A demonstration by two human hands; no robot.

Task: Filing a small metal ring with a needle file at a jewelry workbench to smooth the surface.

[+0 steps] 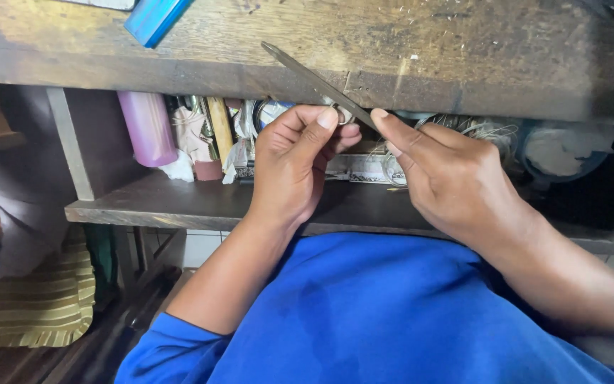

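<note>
One file (pixel 307 75) slanting up-left

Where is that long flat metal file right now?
In the head view, the metal file slants up-left across the wooden bench edge, pinched between the left hand and right hand.

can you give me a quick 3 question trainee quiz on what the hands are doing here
1. True or false: the left hand pinches a small metal ring at its fingertips.
2. Which hand holds the flat metal file? A. left B. right C. neither
3. What stands on the shelf under the wooden bench top, to the left of both hands?

Key
1. True.
2. B: the right hand holds its lower end, and the file slants up to the left across the ring.
3. A pink cylindrical bottle, beside a clutter of small items.
</note>
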